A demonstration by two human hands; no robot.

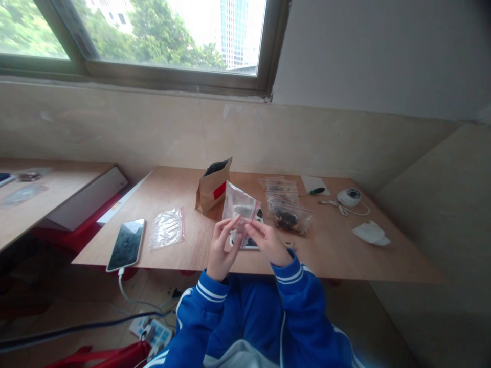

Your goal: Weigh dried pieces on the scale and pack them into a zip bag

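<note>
Both of my hands hold a clear zip bag (235,197) with a red seal strip, raised over the front middle of the table. My left hand (223,248) pinches its lower left part. At the strip on the right, my right hand (267,240) closes its thumb and fingers on the same bag. Something pale shows in or behind the plastic; I cannot make out which. A white piece with dark shapes (260,213) lies beneath, partly hidden by the bag and hands. Behind stands an open brown paper pouch (213,188) with a red label.
Several filled zip bags (287,217) lie right of my hands. Farther right are a screwdriver (316,191), a small white fan (348,197) with a cable, and a crumpled white wrapper (371,233). A flat zip bag (168,228) and a plugged-in phone (126,245) lie left.
</note>
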